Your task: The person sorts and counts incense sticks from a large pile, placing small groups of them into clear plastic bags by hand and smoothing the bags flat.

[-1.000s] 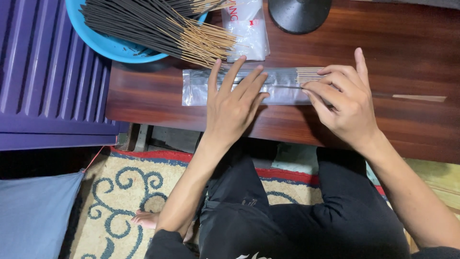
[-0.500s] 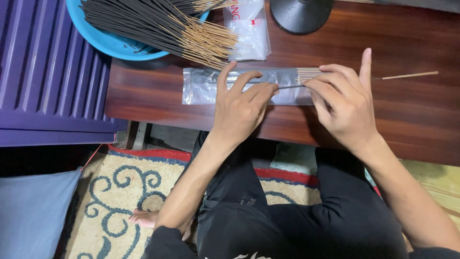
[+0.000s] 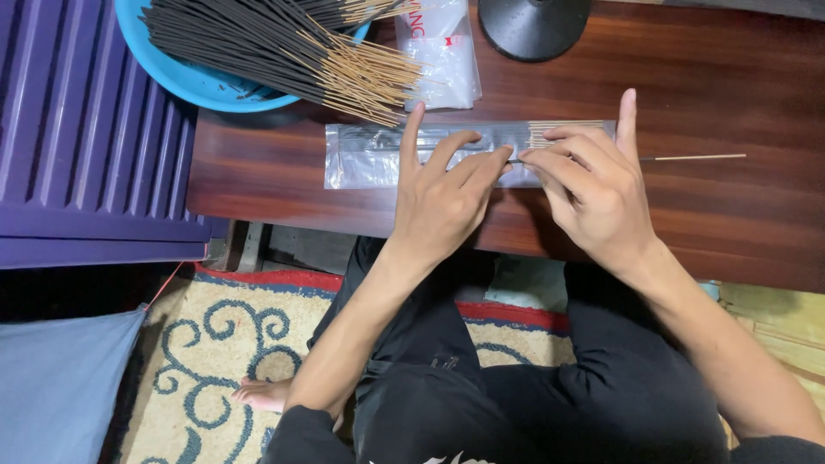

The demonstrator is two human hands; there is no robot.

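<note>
Hands meet over a clear plastic sleeve (image 3: 378, 156) that lies flat along the near part of the dark wooden table (image 3: 730, 223). In the head view, the left hand (image 3: 443, 193) presses on the sleeve with fingers spread, thumb and forefinger closed on its open end. The right hand (image 3: 593, 185) pinches a thin incense stick (image 3: 687, 158) between thumb and fingers; the bare end of the stick points to the right, and the forefinger stands up straight. Behind the sleeve, a blue bowl (image 3: 185, 77) holds a bundle of dark incense sticks (image 3: 284, 47). Beside it lies a small plastic bag (image 3: 443, 56), and further right stands a round black base (image 3: 533, 26).
</note>
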